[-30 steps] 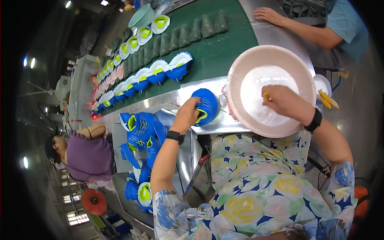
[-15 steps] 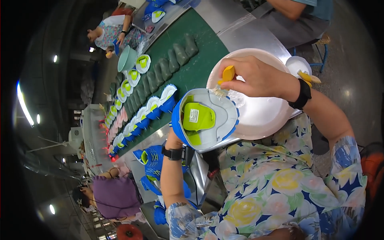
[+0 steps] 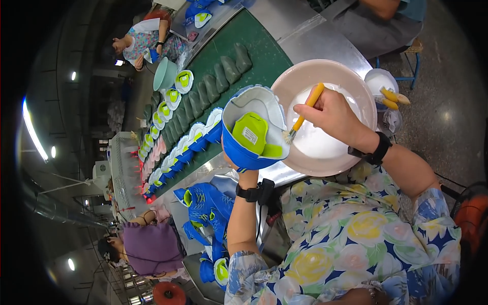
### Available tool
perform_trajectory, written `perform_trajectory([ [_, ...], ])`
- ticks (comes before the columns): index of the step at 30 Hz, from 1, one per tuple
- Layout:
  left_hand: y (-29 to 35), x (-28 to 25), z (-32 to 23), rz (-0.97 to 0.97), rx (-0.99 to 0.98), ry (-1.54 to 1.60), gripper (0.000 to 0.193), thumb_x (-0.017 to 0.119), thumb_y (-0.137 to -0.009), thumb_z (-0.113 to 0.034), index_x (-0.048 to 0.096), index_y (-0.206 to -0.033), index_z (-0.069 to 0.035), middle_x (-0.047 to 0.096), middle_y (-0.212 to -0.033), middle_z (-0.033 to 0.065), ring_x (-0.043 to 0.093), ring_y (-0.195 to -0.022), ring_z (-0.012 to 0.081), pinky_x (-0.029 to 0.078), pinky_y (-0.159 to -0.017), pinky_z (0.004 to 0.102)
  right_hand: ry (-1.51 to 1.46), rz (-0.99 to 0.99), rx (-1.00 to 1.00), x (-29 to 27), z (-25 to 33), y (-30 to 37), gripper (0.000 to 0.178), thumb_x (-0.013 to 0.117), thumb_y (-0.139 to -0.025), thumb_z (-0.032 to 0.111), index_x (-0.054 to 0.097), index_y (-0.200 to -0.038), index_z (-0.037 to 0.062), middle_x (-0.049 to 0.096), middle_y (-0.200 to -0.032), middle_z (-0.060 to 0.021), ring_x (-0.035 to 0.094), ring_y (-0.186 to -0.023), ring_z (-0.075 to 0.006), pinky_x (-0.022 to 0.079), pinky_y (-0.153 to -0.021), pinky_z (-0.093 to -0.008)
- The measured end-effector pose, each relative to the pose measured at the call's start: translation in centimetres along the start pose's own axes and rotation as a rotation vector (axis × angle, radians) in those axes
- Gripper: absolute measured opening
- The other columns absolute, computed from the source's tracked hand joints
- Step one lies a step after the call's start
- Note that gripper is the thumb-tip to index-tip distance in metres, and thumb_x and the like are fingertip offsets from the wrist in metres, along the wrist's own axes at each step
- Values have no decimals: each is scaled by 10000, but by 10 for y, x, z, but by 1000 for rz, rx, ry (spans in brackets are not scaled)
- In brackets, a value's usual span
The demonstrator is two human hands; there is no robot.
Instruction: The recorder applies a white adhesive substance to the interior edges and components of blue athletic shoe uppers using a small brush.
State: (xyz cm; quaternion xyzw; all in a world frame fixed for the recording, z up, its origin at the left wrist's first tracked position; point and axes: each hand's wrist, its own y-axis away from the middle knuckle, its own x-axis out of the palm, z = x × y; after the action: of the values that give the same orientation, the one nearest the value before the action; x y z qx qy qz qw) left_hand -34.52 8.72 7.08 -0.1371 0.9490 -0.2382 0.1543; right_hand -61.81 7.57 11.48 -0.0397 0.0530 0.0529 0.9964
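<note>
My left hand (image 3: 230,161) grips a blue shoe upper (image 3: 249,155) from beneath, most of its fingers hidden behind it. The upper's pale underside faces up, with a lime-green piece and a small white label inside. In my right hand (image 3: 339,116) is a yellow-handled brush (image 3: 309,104), held between thumb and fingers. Its bristles touch or nearly touch the upper's right rim. Below that hand stands a wide pale-pink basin (image 3: 287,80) with white liquid (image 3: 325,150) in it.
A green conveyor belt (image 3: 264,43) carries rows of dark shoe-shaped forms (image 3: 229,70) and blue uppers (image 3: 198,144). More uppers (image 3: 209,203) are piled at left. Yellow-handled brushes (image 3: 390,96) rest by a white tub (image 3: 378,79) at right. Other people sit around the belt.
The upper has tilted and turned in my left hand, its blue side now showing more. My right hand has moved right and down, with the brush going from the upper's top edge to its right rim.
</note>
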Motion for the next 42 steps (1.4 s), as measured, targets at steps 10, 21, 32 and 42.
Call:
perform_trajectory([
  [10, -20, -7, -28, 60, 414, -490, 449, 681, -882, -143, 553, -1289, -5, 604, -1239, 149, 586, -1136, 283, 460, -986, 401, -253, 111, 14, -1, 5, 10, 242, 720, -853, 200, 612, -851, -16, 647, -707, -77, 588, -612, -97, 451, -548, -256],
  [21, 27, 13, -31, 637, -1094, 1253, 516, 525, -969, -410, 493, -1372, -88, 599, -1296, 122, 610, -1151, 258, 504, -994, 440, -40, 181, -777, -13, 14, -3, 192, 736, -842, 139, 619, -978, 72, 634, -901, -79, 630, -811, -244, 499, -718, -320],
  [32, 31, 13, -35, 452, -1253, 1211, 568, 550, -943, -444, 483, -1379, -85, 589, -1309, 134, 602, -1169, 272, 504, -998, 450, 169, 348, -551, -24, 7, -20, 174, 680, -840, 151, 563, -880, 28, 619, -786, -134, 626, -699, -308, 501, -648, -364],
  [42, 10, -5, -42, 338, -910, 729, 464, 536, -968, -341, 512, -1341, -65, 634, -1219, 124, 636, -1096, 247, 535, -946, 405, 89, 159, -689, -33, 14, -13, 157, 662, -852, 140, 579, -909, 20, 628, -813, -145, 612, -717, -320, 475, -643, -373],
])
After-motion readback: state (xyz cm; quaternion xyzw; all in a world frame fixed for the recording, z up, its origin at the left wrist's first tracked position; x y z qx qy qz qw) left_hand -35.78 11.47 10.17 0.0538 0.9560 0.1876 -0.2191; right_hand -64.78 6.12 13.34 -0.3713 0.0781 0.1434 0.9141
